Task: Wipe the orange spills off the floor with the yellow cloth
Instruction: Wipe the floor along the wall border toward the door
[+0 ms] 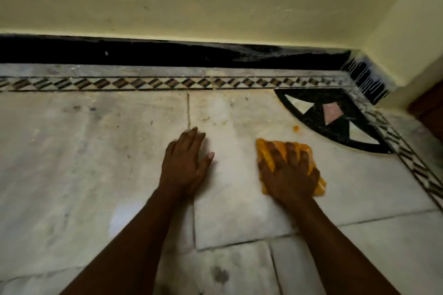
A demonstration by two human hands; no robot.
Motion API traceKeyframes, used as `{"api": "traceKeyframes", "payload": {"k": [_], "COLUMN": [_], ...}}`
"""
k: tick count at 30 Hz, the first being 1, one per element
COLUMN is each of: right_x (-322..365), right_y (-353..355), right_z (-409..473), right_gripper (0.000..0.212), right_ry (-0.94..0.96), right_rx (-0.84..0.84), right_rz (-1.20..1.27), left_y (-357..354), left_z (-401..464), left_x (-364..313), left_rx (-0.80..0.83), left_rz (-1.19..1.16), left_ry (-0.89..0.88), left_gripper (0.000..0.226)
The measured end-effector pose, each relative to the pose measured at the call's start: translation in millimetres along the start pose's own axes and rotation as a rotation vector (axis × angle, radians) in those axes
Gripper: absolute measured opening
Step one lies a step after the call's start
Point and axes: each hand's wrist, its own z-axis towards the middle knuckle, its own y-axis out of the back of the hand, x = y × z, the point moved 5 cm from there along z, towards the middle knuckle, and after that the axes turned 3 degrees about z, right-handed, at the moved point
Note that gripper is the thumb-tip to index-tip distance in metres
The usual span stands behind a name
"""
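Pale marble floor [96,151] below a yellow wall [191,2]. Left hand [185,163] flat on the floor, fingers together. Right hand [287,172] presses the yellow cloth [266,148], fingers spread. Small orange spill [296,128] just beyond the cloth.

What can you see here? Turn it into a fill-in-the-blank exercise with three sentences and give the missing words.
1. The yellow cloth lies under the ____ hand.
2. The left hand rests flat on the ____.
3. A small orange spill sits between the cloth and the dark ____ inlay.

Missing words: right; floor; corner
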Motion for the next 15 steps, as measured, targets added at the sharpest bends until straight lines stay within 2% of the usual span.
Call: {"api": "traceKeyframes", "payload": {"k": [2, 4, 6, 8, 11, 13, 15], "right_x": [-8, 9, 36, 55, 42, 6, -21], "right_y": [7, 9, 3, -2, 0, 2, 12], "right_z": [42, 81, 102, 93, 53, 47, 68], "right_gripper": [0.066, 0.067, 0.066, 0.066, 0.071, 0.070, 0.068], "right_ry": [-0.156, -0.169, -0.054, 0.145, 0.373, 0.333, 0.104], "right_rx": [0.020, 0.004, 0.034, 0.033, 0.128, 0.179, 0.049], "right_rz": [0.084, 0.090, 0.074, -0.003, -0.083, -0.088, -0.046], "left_y": [-14, -21, -23, -19, -16, -18, -20], "left_z": [0, 2, 6, 7, 3, 5, 6], "left_x": [-4, -1, 3, 2, -2, 0, 2], "left_rx": [-0.005, 0.011, 0.033, 0.025, 0.056, 0.072, 0.073], "left_rz": [0.079, 0.120, 0.131, 0.124, 0.107, 0.116, 0.145], "left_ry": [0.025, 0.035, 0.030, 0.038, 0.062, 0.072, 0.086], "left_gripper": [0.084, 0.084, 0.082, 0.080, 0.079, 0.078, 0.077]}}
